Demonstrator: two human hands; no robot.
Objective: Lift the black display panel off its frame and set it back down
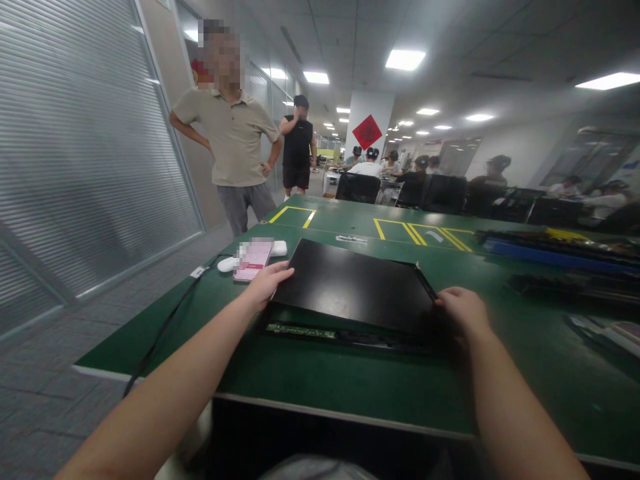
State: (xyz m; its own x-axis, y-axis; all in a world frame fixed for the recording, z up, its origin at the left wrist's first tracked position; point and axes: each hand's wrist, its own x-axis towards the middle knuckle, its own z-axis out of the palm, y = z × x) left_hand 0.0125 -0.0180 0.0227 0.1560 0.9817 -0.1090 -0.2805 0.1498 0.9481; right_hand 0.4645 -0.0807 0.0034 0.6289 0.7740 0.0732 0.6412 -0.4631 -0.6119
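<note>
A flat black screen panel (350, 280) is tilted above the green table, its dark surface facing up. At its left edge my left hand (270, 283) is closed, thumb on top and the other fingers mostly out of sight. My right hand (463, 308) pinches the right side, where a thin dark strip (426, 283) runs along the edge; whether the strip is separate I cannot tell. Below the panel's near edge lies a narrow green circuit board (301, 331) in line with a dark strip. The panel hides what is underneath it.
Left of the panel, a phone (253, 260) lies by white rounded items, with a black cable (170, 317) over the edge of the green table (320, 380). Dark strips and a blue piece (545, 255) are stacked at right. Two people stand beyond; others sit farther back.
</note>
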